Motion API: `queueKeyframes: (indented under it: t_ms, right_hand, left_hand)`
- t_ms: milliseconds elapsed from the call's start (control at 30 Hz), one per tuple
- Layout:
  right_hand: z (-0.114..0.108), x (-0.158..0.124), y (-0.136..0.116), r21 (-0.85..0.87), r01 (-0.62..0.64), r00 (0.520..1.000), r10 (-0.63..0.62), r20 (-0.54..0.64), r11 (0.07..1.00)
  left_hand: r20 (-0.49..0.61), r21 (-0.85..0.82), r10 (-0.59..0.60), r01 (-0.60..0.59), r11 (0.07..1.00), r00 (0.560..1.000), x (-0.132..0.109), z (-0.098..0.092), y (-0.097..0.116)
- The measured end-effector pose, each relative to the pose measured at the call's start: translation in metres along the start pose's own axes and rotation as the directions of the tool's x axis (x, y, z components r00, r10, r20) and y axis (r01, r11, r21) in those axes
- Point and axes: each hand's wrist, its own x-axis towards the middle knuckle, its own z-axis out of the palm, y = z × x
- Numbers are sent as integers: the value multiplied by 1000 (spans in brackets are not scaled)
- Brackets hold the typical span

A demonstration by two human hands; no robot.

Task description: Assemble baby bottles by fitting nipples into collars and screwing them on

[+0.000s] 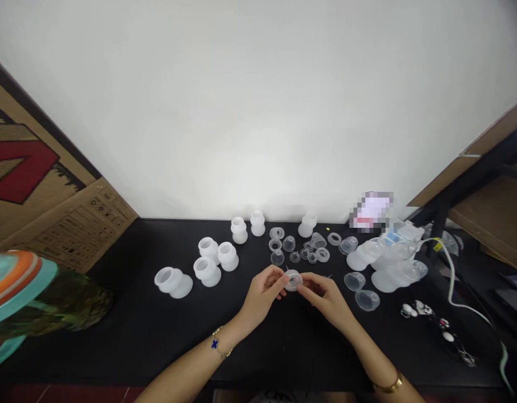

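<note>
My left hand (269, 284) and my right hand (323, 294) meet above the front middle of the black table. Between their fingertips is a translucent bottle collar ring (293, 280), gripped from both sides. Whether a teat sits inside it I cannot tell. Just behind the hands lie loose collar rings (322, 255), small clear teats (294, 257) and clear domed caps (277, 257). Several open white bottle bodies (207, 272) stand to the left; one (174, 282) lies tilted. At the right, white bottles with clear caps (395, 277) lie grouped beside two loose clear caps (367, 300).
A jar with a teal and orange lid (21, 288) stands at the left edge, near a cardboard box (43, 162). At the right are a blurred-out screen (371, 210), a white cable (453, 288) and a beaded strap (438, 324). A white wall rises behind.
</note>
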Motion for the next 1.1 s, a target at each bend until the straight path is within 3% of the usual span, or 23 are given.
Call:
queueKeyframes:
  t_ms: [267, 500, 800, 1100]
  right_hand:
    - [0, 1, 3, 46, -17, 1000, 18, -7, 999]
    - [3, 1, 7, -21, -13, 997, 11, -73, 1000]
    - [3, 0, 5, -193, 79, 991, -98, -90, 978]
    - [3, -1, -2, -210, 76, 994, -92, -66, 975]
  left_hand:
    - [-13, 346, 162, -148, 926, 987, -8, 4, 7]
    - [5, 454, 233, -210, 866, 972, -9, 4, 5]
    - [14, 483, 253, -228, 846, 967, -9, 3, 4]
    - [8, 397, 229, -214, 893, 973, -8, 2, 5]
